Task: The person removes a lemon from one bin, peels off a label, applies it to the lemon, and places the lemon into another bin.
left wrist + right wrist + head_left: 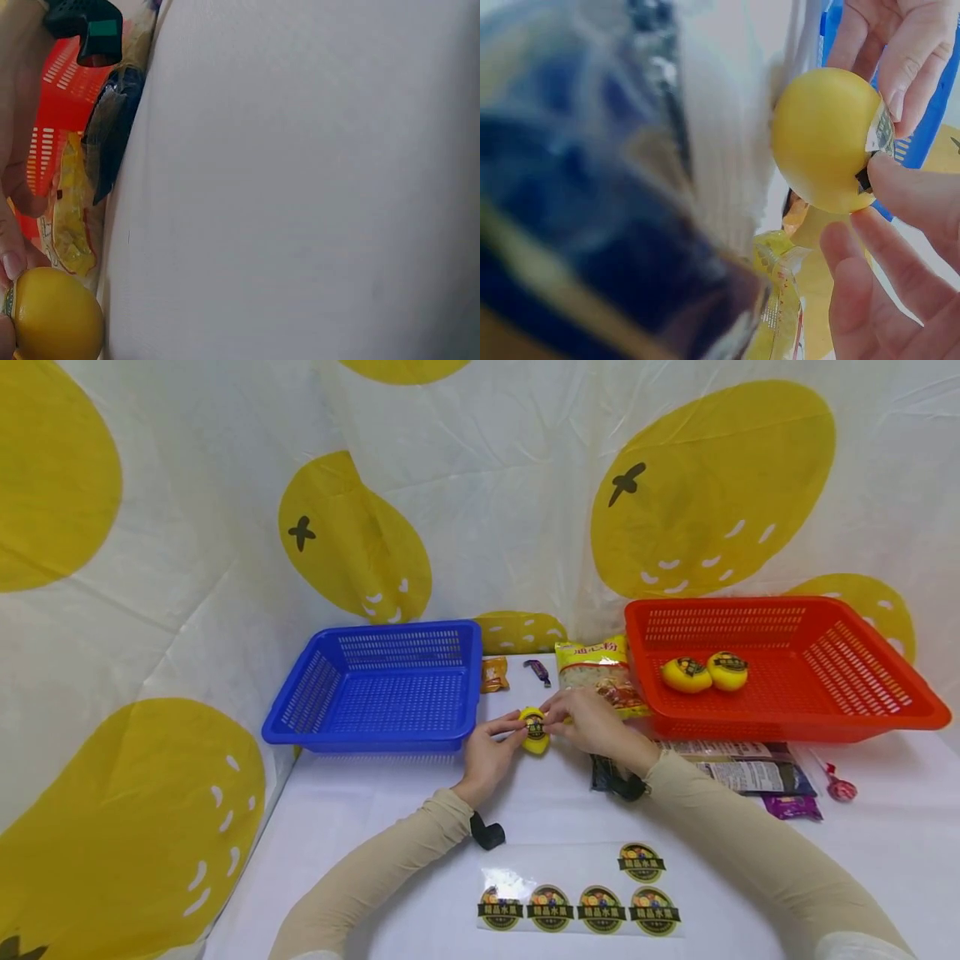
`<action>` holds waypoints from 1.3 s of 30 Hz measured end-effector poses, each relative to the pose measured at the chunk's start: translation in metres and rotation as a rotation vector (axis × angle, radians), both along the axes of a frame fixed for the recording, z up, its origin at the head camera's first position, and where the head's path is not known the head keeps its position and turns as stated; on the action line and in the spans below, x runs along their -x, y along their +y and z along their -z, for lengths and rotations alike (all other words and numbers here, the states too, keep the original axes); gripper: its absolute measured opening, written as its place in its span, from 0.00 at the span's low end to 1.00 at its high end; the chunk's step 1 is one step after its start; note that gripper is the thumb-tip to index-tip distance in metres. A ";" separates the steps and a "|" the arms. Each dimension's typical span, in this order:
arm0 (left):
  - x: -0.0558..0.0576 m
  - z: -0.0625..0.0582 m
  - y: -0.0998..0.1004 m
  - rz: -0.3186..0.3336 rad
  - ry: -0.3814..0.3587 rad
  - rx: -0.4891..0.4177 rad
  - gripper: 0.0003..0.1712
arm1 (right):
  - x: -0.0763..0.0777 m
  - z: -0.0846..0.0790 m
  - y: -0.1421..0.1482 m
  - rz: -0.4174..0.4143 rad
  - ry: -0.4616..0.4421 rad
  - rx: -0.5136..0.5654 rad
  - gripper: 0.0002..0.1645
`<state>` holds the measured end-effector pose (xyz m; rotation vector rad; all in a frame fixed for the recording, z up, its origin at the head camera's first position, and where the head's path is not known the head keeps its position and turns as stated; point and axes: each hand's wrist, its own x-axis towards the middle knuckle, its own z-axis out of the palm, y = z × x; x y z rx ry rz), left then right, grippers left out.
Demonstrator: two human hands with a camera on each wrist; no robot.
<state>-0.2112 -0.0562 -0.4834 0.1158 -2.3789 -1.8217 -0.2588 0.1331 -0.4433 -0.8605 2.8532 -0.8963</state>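
Note:
Between my two hands is a yellow lemon (536, 745), close to the white table, with a dark round fruit label (534, 724) on its upper face. My left hand (491, 752) holds the lemon from the left, thumb at the label's edge and fingers against the fruit's side. From the right, my right hand (596, 727) pinches the lemon, the thumb (911, 187) pressing a label end and a fingertip touching lower down. In the right wrist view, the lemon's bare rounded side (817, 135) faces the camera. Near my forearms lies a clear sheet (570, 860) bearing several matching labels.
At the left stands a blue basket (468, 727); a red basket (750, 722) at the right contains two labelled lemons (707, 672). A yellow food bag (592, 652), an orange packet (494, 674), dark packages (750, 777), a purple packet (792, 807) and a lollipop (842, 790) lie around.

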 end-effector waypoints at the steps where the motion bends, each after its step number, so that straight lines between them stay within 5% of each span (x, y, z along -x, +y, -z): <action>1: 0.000 0.000 0.000 -0.001 0.000 -0.004 0.06 | -0.001 0.000 0.000 -0.004 0.006 -0.002 0.03; 10: -0.002 0.000 -0.002 0.013 0.024 0.007 0.08 | -0.006 0.001 -0.002 0.008 0.092 0.018 0.05; 16: -0.003 0.002 -0.003 0.060 0.054 0.030 0.14 | -0.006 0.003 -0.001 -0.009 0.099 0.034 0.20; 24: -0.004 0.001 -0.003 0.097 0.119 0.049 0.15 | -0.007 0.004 -0.001 -0.035 0.101 0.003 0.27; 39: -0.004 -0.004 -0.004 0.120 0.010 0.016 0.20 | -0.011 0.001 -0.005 0.017 0.087 -0.008 0.28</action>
